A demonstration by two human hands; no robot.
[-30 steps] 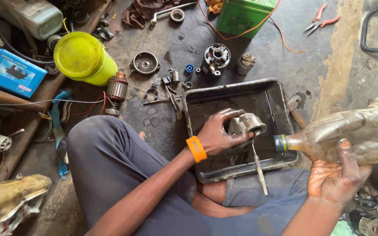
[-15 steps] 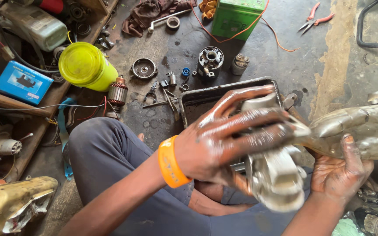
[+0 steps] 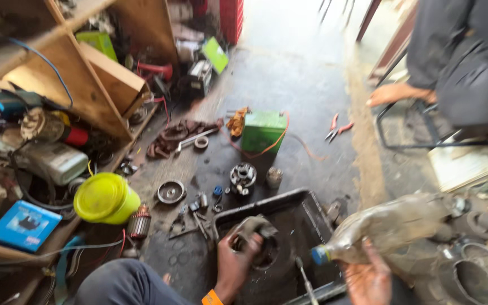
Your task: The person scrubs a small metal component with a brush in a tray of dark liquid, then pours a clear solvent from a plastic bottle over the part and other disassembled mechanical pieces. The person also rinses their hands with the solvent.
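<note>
My left hand (image 3: 237, 265) grips the round grey metal housing (image 3: 253, 237) over the black oily tray (image 3: 306, 212), right fingers (image 3: 368, 274) clasping the tilted grimy plastic bottle (image 3: 388, 226), which might slip and spill

The scene was lit by daylight entering from the far end of the floor, well beyond the left hand (image 3: 234, 265) and right hand (image 3: 370, 279), where the concrete was washed out to a pale glare. The area around the hands was left dimmer. The whole picture was softened by motion blur, and the shelves (image 3: 80, 85) left of the hands were smeared.
</note>
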